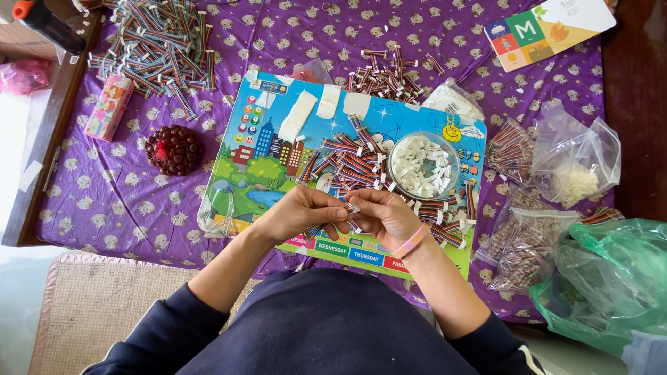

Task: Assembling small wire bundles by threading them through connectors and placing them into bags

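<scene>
My left hand (300, 214) and my right hand (386, 215) meet over the near edge of a colourful picture board (278, 149). Both pinch one short striped ribbon cable (353, 207) with a small white end piece between their fingertips. A pink band circles my right wrist. Just beyond the hands lies a loose heap of the same striped ribbon cables (347, 163). To its right stands a round clear bowl (422, 167) full of small white connector pieces.
A large pile of striped cables (156, 45) lies at the far left. A brown beaded round object (174, 149) and a pink box (109, 107) sit left of the board. Clear bags (573, 163) and a green bag (611, 285) crowd the right; wooden table edges show beyond the purple cloth.
</scene>
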